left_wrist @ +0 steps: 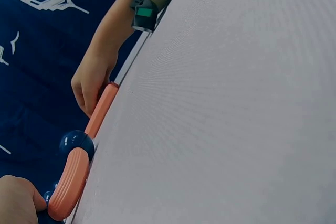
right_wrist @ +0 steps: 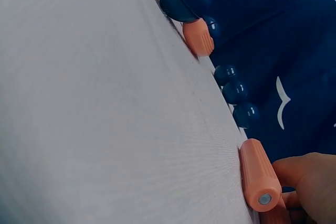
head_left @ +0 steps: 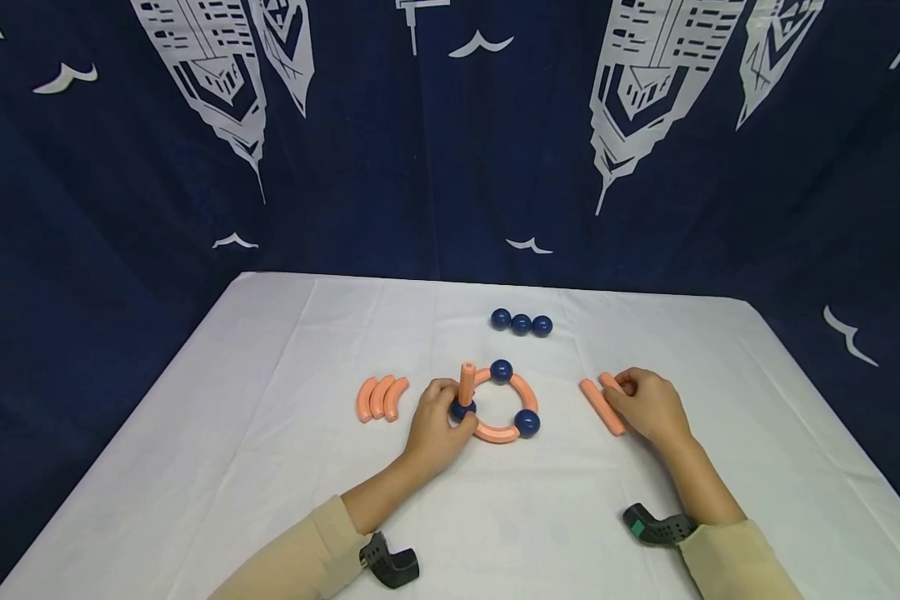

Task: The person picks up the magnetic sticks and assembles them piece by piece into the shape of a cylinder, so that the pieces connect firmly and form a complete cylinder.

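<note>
Left hand [head_left: 437, 421] gripping a dark blue ball [head_left: 462, 409] at the left of the ring [head_left: 504, 410], fingers curled round it, an upright orange peg [head_left: 467, 382] standing on that ball. Ring sitting mid-bench, built of curved orange pieces and blue balls. Right hand [head_left: 645, 406] resting toward the right edge of the bench [head_left: 270, 467], fingers curling onto two straight orange rods [head_left: 598, 404] lying side by side. Three curved orange pieces [head_left: 381, 397] lying left of the ring, touching one another. Three blue balls [head_left: 521, 322] sitting in a row toward the far edge. Dark patterned curtain [head_left: 420, 133] hanging behind.
</note>
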`<state>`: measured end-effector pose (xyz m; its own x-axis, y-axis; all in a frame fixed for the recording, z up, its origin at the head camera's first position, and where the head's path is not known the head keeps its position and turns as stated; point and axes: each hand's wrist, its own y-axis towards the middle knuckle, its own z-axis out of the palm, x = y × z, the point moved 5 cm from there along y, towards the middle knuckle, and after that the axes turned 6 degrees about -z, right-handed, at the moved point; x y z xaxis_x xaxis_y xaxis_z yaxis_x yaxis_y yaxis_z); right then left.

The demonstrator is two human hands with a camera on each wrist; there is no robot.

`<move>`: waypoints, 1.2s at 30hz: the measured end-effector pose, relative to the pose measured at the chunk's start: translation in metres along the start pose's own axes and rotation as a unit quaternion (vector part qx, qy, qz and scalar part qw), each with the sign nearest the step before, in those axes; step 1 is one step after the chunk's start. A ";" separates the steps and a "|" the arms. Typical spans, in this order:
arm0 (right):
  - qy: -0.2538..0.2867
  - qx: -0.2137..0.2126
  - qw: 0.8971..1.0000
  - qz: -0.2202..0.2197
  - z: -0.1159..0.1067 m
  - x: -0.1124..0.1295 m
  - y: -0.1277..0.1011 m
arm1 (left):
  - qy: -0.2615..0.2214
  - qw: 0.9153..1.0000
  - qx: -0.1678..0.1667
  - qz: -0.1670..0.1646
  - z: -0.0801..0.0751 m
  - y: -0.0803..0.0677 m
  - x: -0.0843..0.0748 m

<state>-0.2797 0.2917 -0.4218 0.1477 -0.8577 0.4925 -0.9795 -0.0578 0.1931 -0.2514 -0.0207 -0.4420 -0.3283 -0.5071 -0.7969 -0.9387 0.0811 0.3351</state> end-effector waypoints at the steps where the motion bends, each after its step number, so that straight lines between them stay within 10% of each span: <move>1: 0.001 -0.001 1.000 0.000 0.000 0.000 0.000 | -0.002 1.000 0.001 -0.002 0.000 0.000 0.000; 19: 0.024 -0.077 0.996 -0.041 -0.015 0.023 0.000 | -0.005 1.000 0.002 -0.009 0.001 0.000 0.001; 36: 0.114 -0.013 0.993 -0.024 -0.017 0.063 -0.006 | -0.002 1.000 0.004 -0.010 0.000 0.001 -0.001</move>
<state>-0.2621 0.2469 -0.3776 0.2241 -0.7166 0.6605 -0.9670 -0.0794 0.2420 -0.2519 -0.0206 -0.4413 -0.3103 -0.5047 -0.8056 -0.9458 0.0786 0.3151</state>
